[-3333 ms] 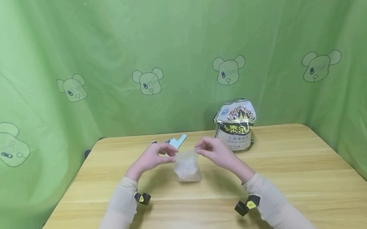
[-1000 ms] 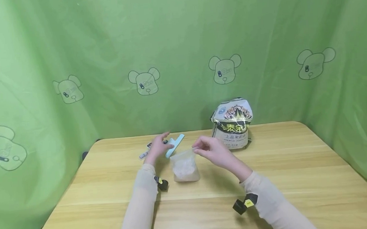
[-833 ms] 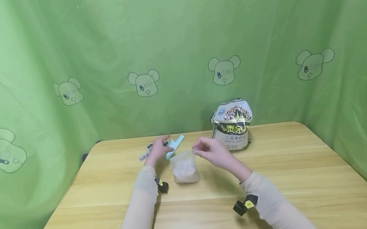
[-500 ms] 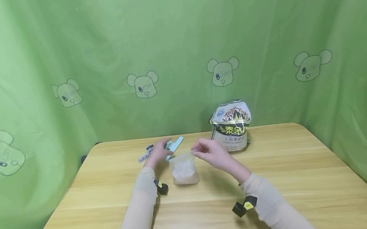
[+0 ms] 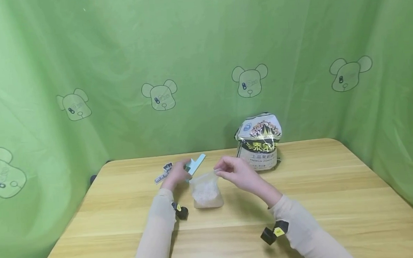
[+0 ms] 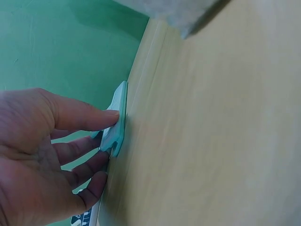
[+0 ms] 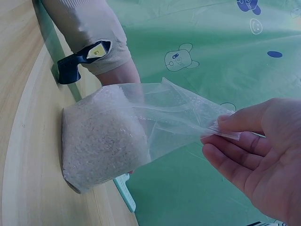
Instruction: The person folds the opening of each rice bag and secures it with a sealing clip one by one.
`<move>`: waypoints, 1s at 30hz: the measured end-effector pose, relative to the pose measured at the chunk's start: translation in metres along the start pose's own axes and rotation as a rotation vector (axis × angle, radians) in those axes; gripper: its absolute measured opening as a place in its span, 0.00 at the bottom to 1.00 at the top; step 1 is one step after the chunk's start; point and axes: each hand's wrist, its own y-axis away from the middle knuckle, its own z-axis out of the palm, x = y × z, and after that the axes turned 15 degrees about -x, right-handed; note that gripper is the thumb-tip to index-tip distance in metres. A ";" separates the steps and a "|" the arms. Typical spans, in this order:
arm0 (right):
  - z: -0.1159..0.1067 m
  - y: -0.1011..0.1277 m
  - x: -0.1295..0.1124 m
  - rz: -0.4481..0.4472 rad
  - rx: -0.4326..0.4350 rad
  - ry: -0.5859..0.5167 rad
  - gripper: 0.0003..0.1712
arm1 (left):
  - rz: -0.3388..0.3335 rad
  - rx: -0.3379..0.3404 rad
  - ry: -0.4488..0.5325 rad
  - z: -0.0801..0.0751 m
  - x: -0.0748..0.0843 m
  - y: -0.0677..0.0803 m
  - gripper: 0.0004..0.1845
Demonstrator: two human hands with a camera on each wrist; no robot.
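Observation:
A clear plastic bag [image 5: 207, 192] of white rice stands on the table in front of me. My right hand [image 5: 237, 173] pinches its top corner between thumb and fingers; the right wrist view shows the gathered film of the bag [image 7: 183, 113] stretched toward that hand [image 7: 268, 150]. Left of the bag, my left hand [image 5: 176, 173] is at a light-blue bag clip [image 5: 196, 164] lying on the table. Seen from the left wrist, the thumb lies on the clip [image 6: 115, 125] and the fingers curl at its other side, so the left hand [image 6: 51, 150] grips it.
Behind and right of the bag stands a printed rice sack [image 5: 260, 145]. A dark-and-white patterned clip [image 5: 162, 175] lies left of my left hand. The wooden table [image 5: 319, 201] ends at a green curtain [image 5: 201, 35] at the back and sides.
My left hand has let go of the bag's top edge and moved to the light-blue clip, its fingers closing there. My right hand keeps pinching the bag corner.

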 end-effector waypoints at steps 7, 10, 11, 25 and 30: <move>0.000 0.000 0.001 -0.008 0.002 -0.008 0.05 | -0.007 0.017 0.009 0.000 0.001 -0.001 0.41; 0.000 0.000 0.001 -0.004 -0.001 -0.012 0.06 | -0.004 0.038 0.014 0.001 0.001 -0.001 0.40; 0.000 0.000 0.001 -0.005 -0.002 -0.012 0.06 | -0.002 0.044 0.021 0.001 0.002 -0.001 0.40; 0.000 0.000 0.002 -0.004 0.001 -0.008 0.06 | 0.012 0.082 0.037 0.002 0.008 0.002 0.36; 0.001 0.000 0.002 -0.008 -0.004 -0.032 0.05 | 0.015 0.093 0.051 0.003 0.009 0.002 0.34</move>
